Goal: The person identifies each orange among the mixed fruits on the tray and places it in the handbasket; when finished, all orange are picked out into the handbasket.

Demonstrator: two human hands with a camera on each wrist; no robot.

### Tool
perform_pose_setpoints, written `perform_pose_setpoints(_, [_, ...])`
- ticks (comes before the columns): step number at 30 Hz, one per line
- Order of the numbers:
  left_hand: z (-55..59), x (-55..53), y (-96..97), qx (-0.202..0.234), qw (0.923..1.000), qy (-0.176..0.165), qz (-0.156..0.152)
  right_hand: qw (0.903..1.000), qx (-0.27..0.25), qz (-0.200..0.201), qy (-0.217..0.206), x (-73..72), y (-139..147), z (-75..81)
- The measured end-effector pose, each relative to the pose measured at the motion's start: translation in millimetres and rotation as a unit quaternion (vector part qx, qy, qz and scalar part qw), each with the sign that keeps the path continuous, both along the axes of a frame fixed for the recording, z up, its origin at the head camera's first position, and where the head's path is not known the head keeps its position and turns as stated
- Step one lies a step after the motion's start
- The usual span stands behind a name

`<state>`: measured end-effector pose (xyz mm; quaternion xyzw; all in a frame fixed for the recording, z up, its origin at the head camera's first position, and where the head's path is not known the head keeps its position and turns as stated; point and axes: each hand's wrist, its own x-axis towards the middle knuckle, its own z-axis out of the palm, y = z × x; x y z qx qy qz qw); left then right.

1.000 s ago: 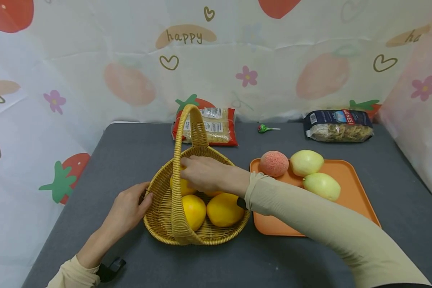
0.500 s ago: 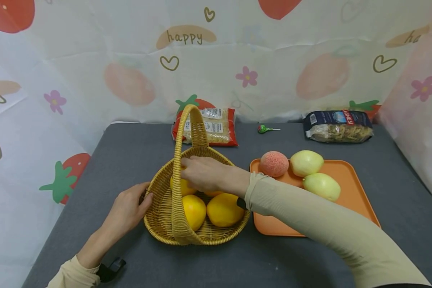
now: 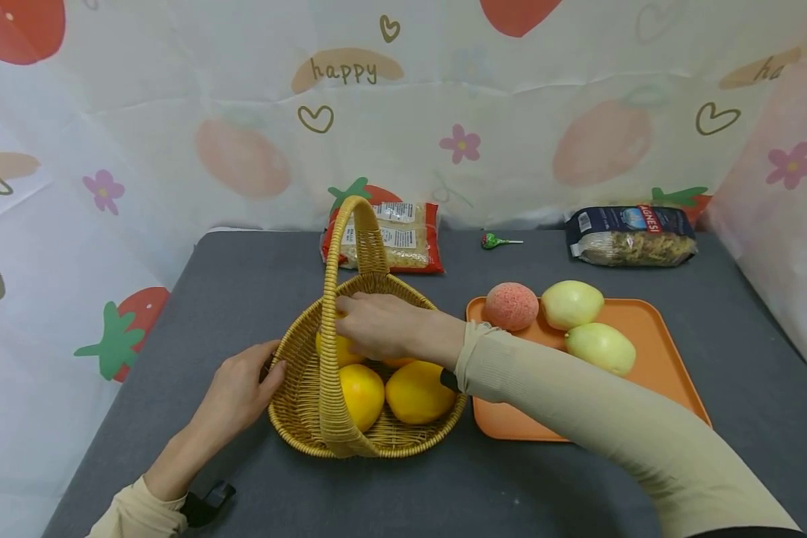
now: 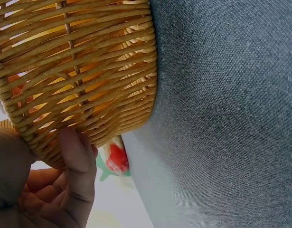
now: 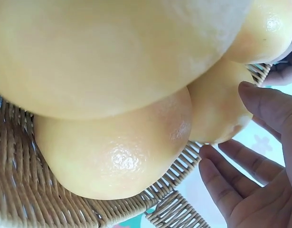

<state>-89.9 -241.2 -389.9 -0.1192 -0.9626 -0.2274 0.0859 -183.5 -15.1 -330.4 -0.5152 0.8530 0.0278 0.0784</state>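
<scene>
A yellow wicker basket (image 3: 299, 388) with a tall handle stands on the grey table. My left hand (image 3: 242, 385) grips its left rim, thumb outside the weave in the left wrist view. Several smooth yellow fruits (image 3: 420, 392) lie in the basket. My right hand (image 3: 383, 325) reaches in from the right, over the back fruits. In the right wrist view its thumb and fingers are spread, almost straight, with the fingertips (image 5: 206, 164) right at the edge of a yellow fruit (image 5: 219, 107). The head view hides these fingertips behind the hand and basket handle.
An orange tray (image 3: 652, 359) on the right bears a pink rough round fruit (image 3: 512, 306) and two pale green fruits (image 3: 601, 349); my right forearm crosses over it. Along the back lie a red-edged food bag (image 3: 403, 237), a green lollipop (image 3: 491, 240) and a pasta bag (image 3: 635, 237).
</scene>
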Motion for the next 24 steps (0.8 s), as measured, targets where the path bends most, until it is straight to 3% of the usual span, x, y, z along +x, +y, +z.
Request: perform_pose_setpoints(24, [1.4,0.8,0.4,0.006,1.0,-0.001,0.001,0.9998,0.019,-0.008,-0.005,0.9,-1.4,2.3])
